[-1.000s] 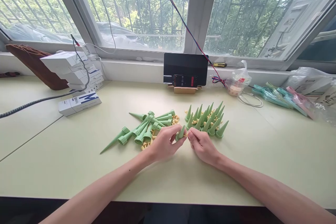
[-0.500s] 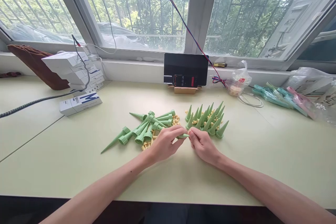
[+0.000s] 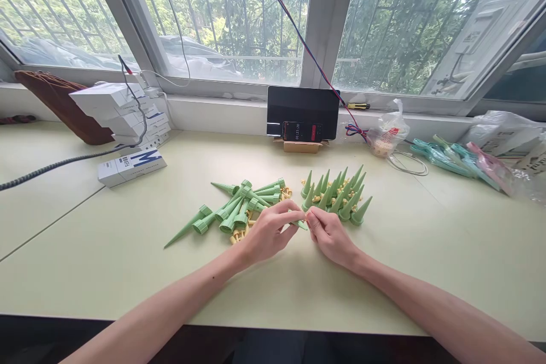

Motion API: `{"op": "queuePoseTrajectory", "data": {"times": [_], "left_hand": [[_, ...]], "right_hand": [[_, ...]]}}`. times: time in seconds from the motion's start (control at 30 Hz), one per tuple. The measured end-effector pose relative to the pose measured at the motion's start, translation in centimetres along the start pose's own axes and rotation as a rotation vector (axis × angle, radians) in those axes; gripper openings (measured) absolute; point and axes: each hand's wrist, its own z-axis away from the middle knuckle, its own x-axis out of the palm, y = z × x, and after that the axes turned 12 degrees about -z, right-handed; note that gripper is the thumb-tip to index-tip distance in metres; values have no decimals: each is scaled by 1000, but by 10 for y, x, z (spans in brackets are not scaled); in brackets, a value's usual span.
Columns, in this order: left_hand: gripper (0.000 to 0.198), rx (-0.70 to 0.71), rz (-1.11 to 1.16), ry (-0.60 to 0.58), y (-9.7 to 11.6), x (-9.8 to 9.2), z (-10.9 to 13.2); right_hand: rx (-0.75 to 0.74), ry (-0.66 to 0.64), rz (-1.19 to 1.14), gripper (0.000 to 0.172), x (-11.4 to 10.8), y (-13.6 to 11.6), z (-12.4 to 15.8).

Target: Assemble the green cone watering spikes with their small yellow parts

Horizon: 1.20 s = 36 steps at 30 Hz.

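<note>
My left hand (image 3: pixel 273 230) is closed round a green spike (image 3: pixel 301 224), whose tip points right, out past the fingers. Touching or nearly touching it, my right hand (image 3: pixel 330 234) is closed, its thumb and finger pinched on something too small and hidden to make out. Left of the hands lies a loose pile of green spikes (image 3: pixel 230 217) with ribbed caps, and small yellow pieces (image 3: pixel 239 235) show beneath them. Behind my right hand, several green spikes (image 3: pixel 336 193) stand upright on their caps with yellow pieces among them.
White boxes (image 3: pixel 130 168) and a brown pouch (image 3: pixel 63 105) are at the left. A phone (image 3: pixel 302 131) leans on a dark screen (image 3: pixel 302 103) at the back. A bagged cup (image 3: pixel 384 139) and colored straps (image 3: pixel 447 159) lie at the right.
The green spike's tip at my left hand has dipped slightly downward. Both hands have stayed in almost the same place.
</note>
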Motion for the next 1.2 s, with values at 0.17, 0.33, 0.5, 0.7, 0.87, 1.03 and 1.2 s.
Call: {"op": "queuePoseTrajectory", "data": {"times": [0.17,0.33,0.5,0.7,0.87,1.03,1.2], "left_hand": [[33,-22,-27,-1,-1,1,1],[33,-14,-25,-8,-2,1,3],[32,-4,-21,-18,-2,0,3],[30,1,-24,-21,-2,0,2],[20,-52,-5,-21,0,0,1],[10,-164,53,9,7,-1,-5],[12,-192,85,3,7,-1,-6]], "right_hand": [[1,2,6,39,0,0,0],[5,0,2,40,0,-1,-2],[18,-2,-4,41,0,-4,-1],[37,-16,-7,41,0,-4,0],[43,-12,3,43,2,-6,-1],[38,-8,11,46,2,-8,-1],[31,-5,24,48,2,-8,-2]]}}
